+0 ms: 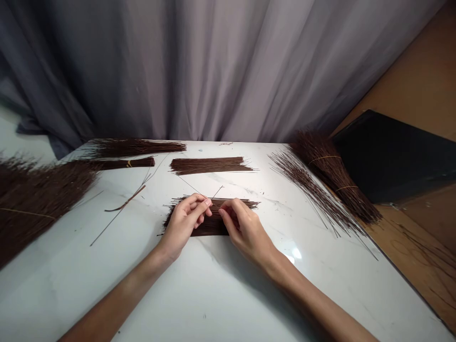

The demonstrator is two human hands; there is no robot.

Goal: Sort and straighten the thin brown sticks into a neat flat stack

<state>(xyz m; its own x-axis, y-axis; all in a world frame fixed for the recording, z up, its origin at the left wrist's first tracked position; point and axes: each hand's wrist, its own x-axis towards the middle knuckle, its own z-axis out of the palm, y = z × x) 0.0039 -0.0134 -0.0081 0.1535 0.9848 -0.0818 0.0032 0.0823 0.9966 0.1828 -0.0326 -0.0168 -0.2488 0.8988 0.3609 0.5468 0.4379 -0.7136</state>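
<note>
A flat bundle of thin dark brown sticks (213,223) lies on the white marble-look table (213,285) in front of me. My left hand (185,221) rests on its left half, fingers pinched together on a thin wire-like strand (188,185) that runs up and away. My right hand (244,228) sits on the bundle's right half, fingers curled down onto the sticks. The two hands' fingertips nearly meet over the middle of the bundle.
Another loose stick bundle (210,165) lies behind. Tied bundles (124,163) and a longer pile (135,146) sit at the back left, a big heap (32,199) at the left edge, fanned sticks (320,190) at the right. A dark panel (392,156) and grey curtain (213,71) stand beyond.
</note>
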